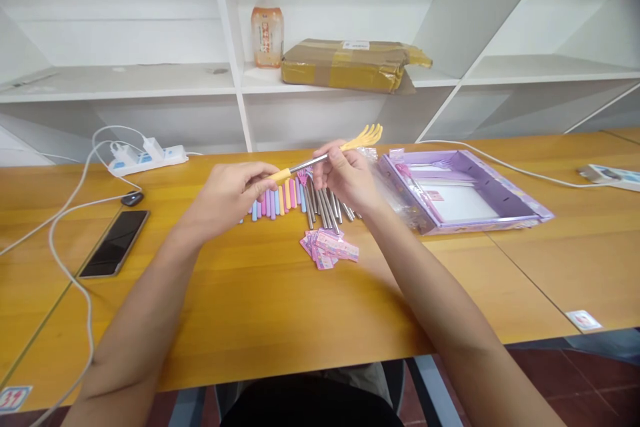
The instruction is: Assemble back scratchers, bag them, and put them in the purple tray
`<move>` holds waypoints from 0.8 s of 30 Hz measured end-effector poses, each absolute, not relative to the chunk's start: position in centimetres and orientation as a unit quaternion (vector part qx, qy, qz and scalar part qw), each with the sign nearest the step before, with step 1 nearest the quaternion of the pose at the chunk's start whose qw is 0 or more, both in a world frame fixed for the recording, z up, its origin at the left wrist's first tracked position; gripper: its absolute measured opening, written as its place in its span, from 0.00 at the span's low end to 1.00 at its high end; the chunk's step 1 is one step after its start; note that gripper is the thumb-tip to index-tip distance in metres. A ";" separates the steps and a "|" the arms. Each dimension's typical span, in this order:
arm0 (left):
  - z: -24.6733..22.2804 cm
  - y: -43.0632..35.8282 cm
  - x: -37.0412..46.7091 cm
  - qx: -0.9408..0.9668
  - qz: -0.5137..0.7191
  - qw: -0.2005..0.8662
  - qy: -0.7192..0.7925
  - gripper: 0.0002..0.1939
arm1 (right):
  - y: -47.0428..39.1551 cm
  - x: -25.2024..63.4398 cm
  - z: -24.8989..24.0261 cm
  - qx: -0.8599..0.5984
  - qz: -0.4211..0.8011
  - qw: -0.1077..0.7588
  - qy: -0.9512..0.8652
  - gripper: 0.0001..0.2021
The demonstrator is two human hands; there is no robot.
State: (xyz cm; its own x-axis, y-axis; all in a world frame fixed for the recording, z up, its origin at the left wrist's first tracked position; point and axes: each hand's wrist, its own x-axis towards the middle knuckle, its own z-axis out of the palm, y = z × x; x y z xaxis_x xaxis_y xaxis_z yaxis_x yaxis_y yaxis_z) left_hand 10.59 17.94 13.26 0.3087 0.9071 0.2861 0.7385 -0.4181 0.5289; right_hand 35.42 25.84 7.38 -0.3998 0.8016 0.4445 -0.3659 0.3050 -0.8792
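The yellow back scratcher point(309, 163) is held above the bench point(240, 320), over its far half, between the two hands. The fingers point(264, 185) of the left hand point(223, 197) are closed on the yellow handle, thumb and forefinger pinching it, with the handle's tip running out past them toward the metal shaft. The right hand point(350, 180) has its thumb and fingers narrowed around the shaft just below the claw, so the claw sticks out clear beyond them; a bare stretch of shaft shows between the hands.

The claw points to the right and toward the bench's far edge, its curved prongs outermost. The long axis runs slantwise, from the handle at the left, nearer the front edge, to the claw at the right, farther off. How much it tilts from level cannot be told.

Beneath and just beyond the hands lie a row of coloured handles point(281, 200) and, beside it, a loose bunch of metal rods point(325, 208). Pink cards point(330, 248) overlap on the bench nearer the front edge. To the right sits the open purple box point(520, 207), near the far edge; a phone point(115, 243) lies well to the left.
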 end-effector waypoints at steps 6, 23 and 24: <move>14.6 17.2 9.9 0.787 0.257 0.229 0.512 0.16 | 27.0 38.4 9.3 -0.203 0.479 0.584 -0.623 0.29; 11.5 17.1 13.2 0.770 0.042 -0.107 0.627 0.17 | 23.0 37.4 11.4 -0.210 0.431 0.554 -0.680 0.32; 11.5 17.1 13.2 0.768 0.038 -0.110 0.630 0.16 | 23.0 37.3 11.4 -0.208 0.437 0.551 -0.680 0.32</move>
